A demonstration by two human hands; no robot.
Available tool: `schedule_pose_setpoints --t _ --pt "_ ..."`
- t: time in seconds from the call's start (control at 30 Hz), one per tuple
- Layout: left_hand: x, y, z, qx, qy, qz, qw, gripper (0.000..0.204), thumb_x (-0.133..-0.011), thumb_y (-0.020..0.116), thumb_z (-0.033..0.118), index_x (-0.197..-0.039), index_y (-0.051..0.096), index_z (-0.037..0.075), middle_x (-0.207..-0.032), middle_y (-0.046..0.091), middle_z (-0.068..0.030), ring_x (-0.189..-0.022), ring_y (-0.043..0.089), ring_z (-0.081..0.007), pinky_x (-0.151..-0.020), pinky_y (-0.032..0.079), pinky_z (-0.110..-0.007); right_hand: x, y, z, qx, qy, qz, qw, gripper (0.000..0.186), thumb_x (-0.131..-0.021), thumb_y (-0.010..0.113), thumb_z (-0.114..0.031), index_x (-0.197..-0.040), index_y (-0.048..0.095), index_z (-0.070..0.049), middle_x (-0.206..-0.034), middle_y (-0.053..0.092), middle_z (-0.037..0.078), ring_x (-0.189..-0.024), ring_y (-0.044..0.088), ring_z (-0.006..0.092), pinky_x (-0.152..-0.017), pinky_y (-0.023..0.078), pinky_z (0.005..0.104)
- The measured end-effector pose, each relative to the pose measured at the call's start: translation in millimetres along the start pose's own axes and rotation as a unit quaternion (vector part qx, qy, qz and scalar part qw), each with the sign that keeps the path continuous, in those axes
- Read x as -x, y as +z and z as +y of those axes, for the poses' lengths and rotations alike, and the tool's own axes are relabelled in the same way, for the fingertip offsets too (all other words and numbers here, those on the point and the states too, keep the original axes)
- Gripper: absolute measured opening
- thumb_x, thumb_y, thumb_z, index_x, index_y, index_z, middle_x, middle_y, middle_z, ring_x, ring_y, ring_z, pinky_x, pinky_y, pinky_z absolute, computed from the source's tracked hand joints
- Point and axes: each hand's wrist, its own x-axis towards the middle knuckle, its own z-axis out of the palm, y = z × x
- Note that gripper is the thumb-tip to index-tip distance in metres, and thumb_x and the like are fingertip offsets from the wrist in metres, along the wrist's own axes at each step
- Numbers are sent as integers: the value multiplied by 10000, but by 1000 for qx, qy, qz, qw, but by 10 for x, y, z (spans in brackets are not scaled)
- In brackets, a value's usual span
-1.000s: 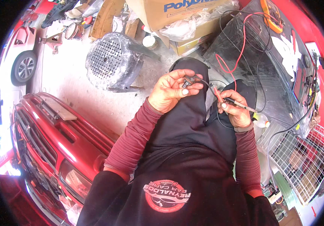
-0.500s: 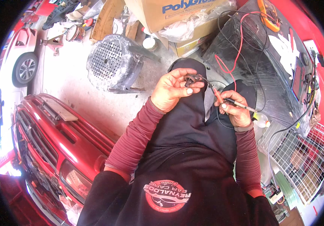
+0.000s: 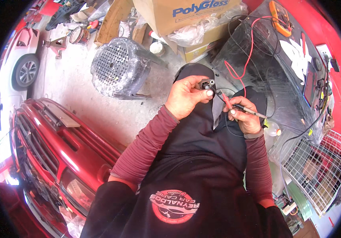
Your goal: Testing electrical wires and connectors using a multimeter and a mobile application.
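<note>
Up in my left hand (image 3: 186, 97), right of the grey perforated plastic stool (image 3: 117, 67), is a small black plastic part with a metal-ringed hole (image 3: 206, 85), pinched between thumb and fingers. Farther right of the stool, my right hand (image 3: 248, 118) closes thumb and bent fingers on a red pen-shaped probe (image 3: 226, 101) and a black pen-shaped probe with a pale end (image 3: 242, 107). So part and probes are already gripped; the red tip's near the part, contact not yet clear.
</note>
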Motion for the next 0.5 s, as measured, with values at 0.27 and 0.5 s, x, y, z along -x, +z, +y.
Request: schedule_pose_setpoints --t 0.27,0.5 --pt "-30 -42 -35 20 -32 11 999 440 -887 714 54 -1268 536 -74 -928 675 -113 -814 703 -183 -712 588 -277 4 3 -7 -7 1 -3 1000 273 -819 699 -17 -1080 623 -2 -929 699 120 -706 601 113 -665 497 240" --pt "-36 -15 -17 -18 -37 20 999 446 -850 742 14 -1242 548 -73 -896 677 -103 -769 696 -166 -683 579 -264 2 -15 5 -1 -1 -3 1000 279 -821 703 -20 -1087 620 -3 -935 699 126 -707 601 111 -659 498 241"
